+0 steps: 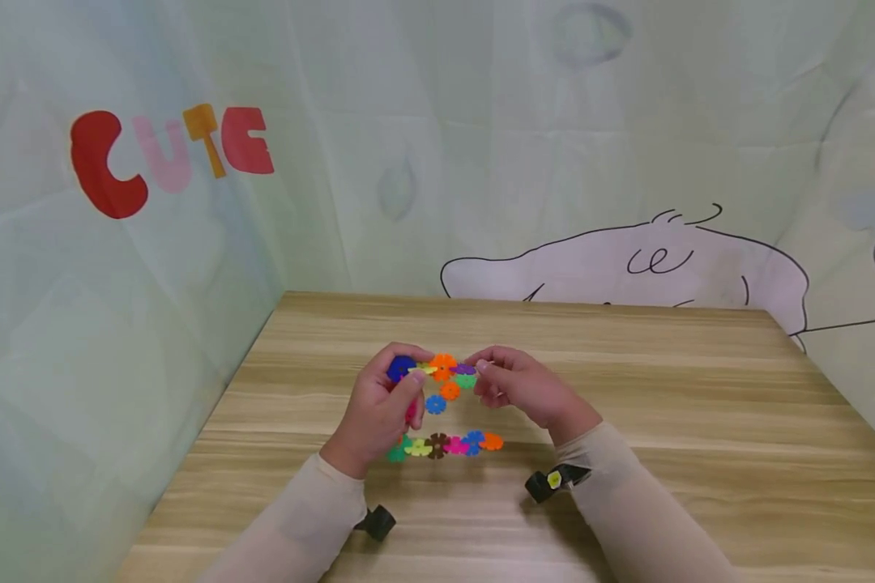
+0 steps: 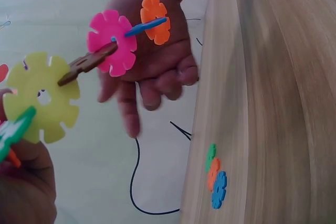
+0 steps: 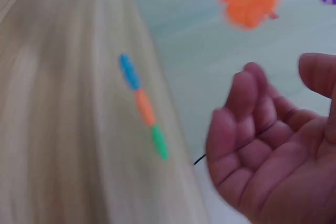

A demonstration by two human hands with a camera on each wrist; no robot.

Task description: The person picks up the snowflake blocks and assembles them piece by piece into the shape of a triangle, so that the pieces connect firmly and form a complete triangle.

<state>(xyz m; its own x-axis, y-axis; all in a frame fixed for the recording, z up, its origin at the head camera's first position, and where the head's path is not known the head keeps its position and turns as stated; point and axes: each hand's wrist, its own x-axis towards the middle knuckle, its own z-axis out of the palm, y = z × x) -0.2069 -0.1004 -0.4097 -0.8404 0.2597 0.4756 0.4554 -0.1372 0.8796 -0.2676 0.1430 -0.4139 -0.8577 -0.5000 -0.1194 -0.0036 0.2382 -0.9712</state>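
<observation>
My left hand [image 1: 382, 409] grips an assembly of flower-shaped plastic discs. Its upper row [image 1: 437, 367] runs blue, yellow, orange, purple between my hands. Its lower row [image 1: 445, 444] hangs under that hand: green, yellow, brown, pink, blue, orange. In the left wrist view the lower row [image 2: 113, 43] juts out in front of my right hand [image 2: 157, 61]. My right hand [image 1: 518, 387] has its fingertips at the purple disc [image 1: 465, 370]. Its palm [image 3: 268, 150] is bare, with the fingers loosely bent. Three joined discs [image 3: 142, 106], blue, orange and green, lie on the wooden table [image 1: 663, 421].
Pale printed cloth walls [image 1: 153, 283] close the table in at the left, back and right. Red and orange letters [image 1: 168, 154] hang on the left wall. Black wrist mounts [image 1: 554, 479] sit on both sleeves.
</observation>
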